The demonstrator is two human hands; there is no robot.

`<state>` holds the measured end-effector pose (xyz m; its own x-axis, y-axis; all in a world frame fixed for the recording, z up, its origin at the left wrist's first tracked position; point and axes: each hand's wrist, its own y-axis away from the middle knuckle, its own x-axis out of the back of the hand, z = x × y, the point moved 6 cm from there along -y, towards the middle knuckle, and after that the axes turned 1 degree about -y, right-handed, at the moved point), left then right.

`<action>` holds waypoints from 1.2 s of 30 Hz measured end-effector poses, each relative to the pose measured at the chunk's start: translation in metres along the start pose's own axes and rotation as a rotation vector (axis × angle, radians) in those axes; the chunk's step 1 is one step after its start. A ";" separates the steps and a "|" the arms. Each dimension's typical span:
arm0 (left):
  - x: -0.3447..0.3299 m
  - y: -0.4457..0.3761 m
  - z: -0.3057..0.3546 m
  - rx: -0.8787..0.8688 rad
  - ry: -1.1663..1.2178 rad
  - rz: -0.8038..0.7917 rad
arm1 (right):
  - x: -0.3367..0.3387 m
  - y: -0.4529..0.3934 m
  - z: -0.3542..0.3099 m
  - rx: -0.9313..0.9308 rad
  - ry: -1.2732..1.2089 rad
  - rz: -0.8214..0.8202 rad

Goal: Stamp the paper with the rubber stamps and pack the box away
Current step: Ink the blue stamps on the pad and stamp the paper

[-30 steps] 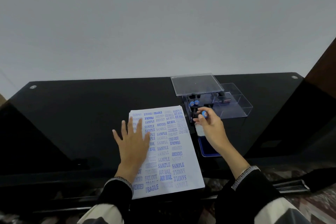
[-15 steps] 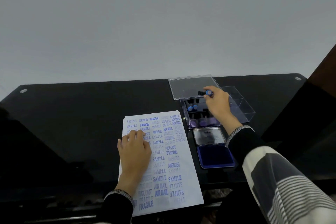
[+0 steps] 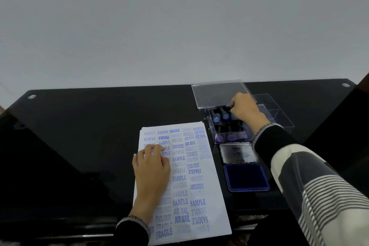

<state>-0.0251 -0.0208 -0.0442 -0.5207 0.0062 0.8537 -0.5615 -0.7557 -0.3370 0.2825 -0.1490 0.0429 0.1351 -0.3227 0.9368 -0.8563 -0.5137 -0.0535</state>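
Observation:
A white paper point(image 3: 199, 175) covered in blue stamped words lies on the black glass table point(image 3: 89, 136). My left hand point(image 3: 151, 170) rests on its left half with the fingertips bent onto the sheet. To the right stands a clear plastic box point(image 3: 283, 124) holding several rubber stamps point(image 3: 216, 120) with blue and purple tops. My right hand point(image 3: 245, 110) reaches into the back row of the box, fingers curled down round a dark stamp that the hand mostly hides.
The box's clear lid point(image 3: 217, 94) leans open behind it. In front of the box lies an open ink pad point(image 3: 246, 177) with blue ink, its silver lid point(image 3: 238, 153) folded back. A plain wall rises behind the table.
My right hand carried a blue-topped stamp from the paper's edge back to the box and lowered it into the back row. My left hand's fingers drew in on the paper.

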 end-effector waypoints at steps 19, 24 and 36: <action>0.001 0.000 0.000 0.012 0.016 0.000 | -0.002 -0.006 -0.016 -0.125 0.176 -0.122; 0.001 0.000 0.000 0.004 0.002 0.003 | 0.005 0.001 0.003 -0.189 -0.114 0.125; 0.000 -0.001 0.000 0.023 -0.003 -0.029 | 0.008 0.003 0.063 -0.395 -0.118 0.058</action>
<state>-0.0248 -0.0203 -0.0441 -0.5025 0.0262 0.8642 -0.5611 -0.7704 -0.3028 0.3126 -0.2029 0.0289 0.1178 -0.4423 0.8891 -0.9864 -0.1553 0.0534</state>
